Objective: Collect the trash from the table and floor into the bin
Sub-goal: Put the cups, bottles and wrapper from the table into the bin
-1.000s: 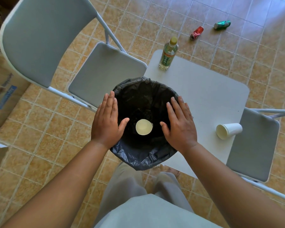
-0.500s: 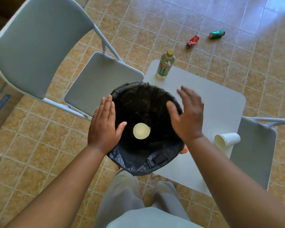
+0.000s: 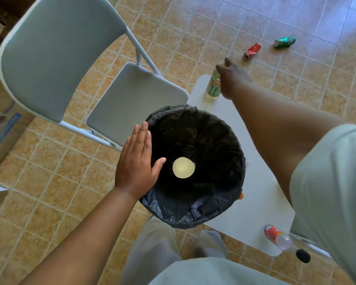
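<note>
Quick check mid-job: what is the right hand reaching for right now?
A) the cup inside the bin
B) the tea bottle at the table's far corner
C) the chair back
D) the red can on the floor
B: the right hand is extended to the tea bottle standing on the table, fingers alongside it.

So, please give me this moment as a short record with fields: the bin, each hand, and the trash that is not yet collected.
bin: bin with black liner, one paper cup inside
left hand: left hand flat on the bin's rim, open
right hand: right hand at the tea bottle on the table; grip cannot be told
floor: red can, green can
table edge: red-labelled bottle
</note>
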